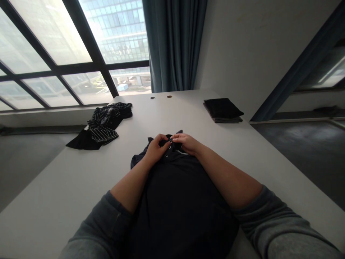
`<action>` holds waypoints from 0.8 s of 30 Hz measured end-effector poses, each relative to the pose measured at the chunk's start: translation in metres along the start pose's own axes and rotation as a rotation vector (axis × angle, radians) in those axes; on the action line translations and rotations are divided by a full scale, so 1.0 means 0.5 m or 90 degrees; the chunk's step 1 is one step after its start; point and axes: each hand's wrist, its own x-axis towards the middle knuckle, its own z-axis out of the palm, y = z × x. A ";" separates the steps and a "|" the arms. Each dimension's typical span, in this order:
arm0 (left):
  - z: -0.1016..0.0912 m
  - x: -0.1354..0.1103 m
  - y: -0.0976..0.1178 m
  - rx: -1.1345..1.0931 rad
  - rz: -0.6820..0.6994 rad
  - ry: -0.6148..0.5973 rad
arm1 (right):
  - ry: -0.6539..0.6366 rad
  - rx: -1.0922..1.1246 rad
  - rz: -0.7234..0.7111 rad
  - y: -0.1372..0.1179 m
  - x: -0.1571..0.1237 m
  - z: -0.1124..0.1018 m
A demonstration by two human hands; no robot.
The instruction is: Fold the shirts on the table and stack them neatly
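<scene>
Spread unfolded on the surface (67,187), the dark polo shirt (178,201) is pinched at its placket in the closed grip of left hand (155,149) and right hand (187,143); buttoning seems unfinished.

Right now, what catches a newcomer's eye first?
The left hand and right hand pinch the buttoned collar of a dark shirt spread on the white table, centre frame. A crumpled striped garment lies far left by the window; a folded black stack sits far right.
</scene>
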 end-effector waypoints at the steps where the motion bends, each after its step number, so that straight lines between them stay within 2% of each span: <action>1: 0.000 0.000 0.000 -0.003 -0.001 -0.003 | -0.001 -0.021 -0.017 0.001 0.001 0.000; 4: -0.004 -0.001 0.001 0.003 0.002 -0.006 | -0.007 -0.124 -0.103 -0.004 0.002 -0.005; 7: -0.010 0.000 0.001 0.030 -0.006 0.009 | -0.007 -0.305 -0.189 -0.018 -0.003 -0.023; 11: -0.025 0.006 -0.005 0.031 -0.010 0.041 | -0.003 -0.608 -0.230 -0.028 -0.009 -0.063; 13: -0.037 0.011 -0.011 -0.006 -0.016 0.037 | 0.032 -0.675 -0.250 -0.025 -0.008 -0.077; 16: -0.062 0.020 -0.028 -0.001 -0.030 -0.044 | 0.120 -0.692 -0.333 -0.019 -0.005 -0.081; 18: -0.079 0.026 -0.046 0.103 -0.003 -0.138 | 0.148 -0.713 -0.380 -0.021 -0.007 -0.076; 20: -0.092 0.029 -0.065 0.247 0.033 -0.200 | 0.122 -0.741 -0.388 -0.025 -0.013 -0.070; 21: -0.096 0.030 -0.075 0.314 0.038 -0.203 | 0.086 -0.749 -0.374 -0.028 -0.016 -0.069; 24: -0.102 0.030 -0.097 0.437 -0.011 -0.138 | -0.090 -0.721 -0.265 -0.029 -0.022 -0.075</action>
